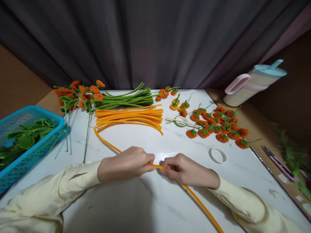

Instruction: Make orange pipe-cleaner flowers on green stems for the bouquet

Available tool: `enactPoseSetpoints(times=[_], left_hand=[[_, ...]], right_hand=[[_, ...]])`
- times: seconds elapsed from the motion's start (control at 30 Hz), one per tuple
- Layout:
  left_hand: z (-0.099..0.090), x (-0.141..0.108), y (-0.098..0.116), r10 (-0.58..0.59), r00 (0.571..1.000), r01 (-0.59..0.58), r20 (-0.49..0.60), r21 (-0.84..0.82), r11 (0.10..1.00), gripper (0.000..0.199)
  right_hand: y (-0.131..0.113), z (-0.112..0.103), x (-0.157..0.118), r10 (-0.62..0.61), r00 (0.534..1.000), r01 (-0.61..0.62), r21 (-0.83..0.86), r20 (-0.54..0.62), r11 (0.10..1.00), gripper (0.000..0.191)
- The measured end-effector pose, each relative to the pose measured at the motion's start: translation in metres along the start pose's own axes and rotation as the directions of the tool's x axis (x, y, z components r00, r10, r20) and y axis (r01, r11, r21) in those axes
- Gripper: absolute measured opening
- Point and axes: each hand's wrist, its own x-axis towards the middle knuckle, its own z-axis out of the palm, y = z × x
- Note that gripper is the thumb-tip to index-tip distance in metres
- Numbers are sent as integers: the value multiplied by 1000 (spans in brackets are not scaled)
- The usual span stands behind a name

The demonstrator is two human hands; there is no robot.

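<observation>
Between my two hands runs an orange pipe cleaner (pixel 201 205), pinched near its middle above the white tabletop. My left hand (pixel 131 162) is closed on it, and its left part trails back toward the bundle of orange pipe cleaners (pixel 128 117). A short distance to the right, my right hand (pixel 184 170) grips the same strand between thumb and fingers. From there the strand slopes down to the bottom edge of the view. Nearest my right hand lies a white tape ring (pixel 218 155).
Green pipe cleaners (pixel 123 98) lie behind the orange bundle. At left stands a blue basket (pixel 31 153) of green leaves, near orange flowers on stems (pixel 85 94). Many orange pumpkin-like pieces (pixel 218 121), a stick across a tape roll (pixel 181 121), pink snips (pixel 279 163) and a tumbler (pixel 257 82) occupy the right.
</observation>
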Motion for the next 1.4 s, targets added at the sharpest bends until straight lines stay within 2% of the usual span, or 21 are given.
enactPoseSetpoints(times=[0.07, 0.17, 0.27, 0.33, 0.47, 0.67, 0.83, 0.97, 1.07, 1.17, 1.27, 1.4], left_hand=[[-3, -4, 6, -15, 999, 15, -32, 1, 1000, 20], [-2, -9, 17, -1, 995, 5, -102, 41, 999, 18], [4, -10, 29, 63, 985, -31, -159, 199, 979, 16], [6, -11, 37, 158, 974, -95, -164, 337, 937, 16], [6, -17, 52, 340, 936, -251, -92, 504, 826, 14], [2, -38, 69, 431, 901, -329, -45, 575, 749, 13], [-5, -63, 78, 407, 913, -283, -42, 654, 701, 13], [-7, -88, 86, 395, 917, -250, -57, 689, 680, 12], [2, -104, 90, 358, 925, -158, -126, 730, 665, 15], [16, -112, 87, 340, 922, -82, -187, 762, 642, 17], [28, -111, 78, 362, 906, -69, -220, 767, 638, 16], [36, -103, 65, 429, 880, -136, -203, 758, 638, 15]], right_hand=[[-7, -3, -12, 130, 991, -130, 11, 22, 991, 20], [-16, -3, -37, 189, 982, -189, 14, 13, 982, 22], [-23, 2, -63, 174, 976, -194, -154, -131, 969, 26], [-26, 7, -79, 143, 963, -208, -288, -228, 935, 30], [-31, 19, -101, 98, 955, -232, -497, -281, 836, 40], [-35, 31, -109, -40, 950, -220, -754, -310, 619, 55], [-41, 38, -108, -248, 922, -121, -830, -298, 545, 63], [-46, 43, -104, -418, 871, -34, -881, -258, 472, 54], [-51, 45, -105, -536, 809, 31, -892, -243, 452, 53], [-53, 52, -106, -588, 764, 46, -887, -266, 460, 57], [-49, 62, -104, -572, 757, 17, -865, -316, 501, 62], [-43, 77, -97, -519, 769, -9, -817, -374, 576, 61]])
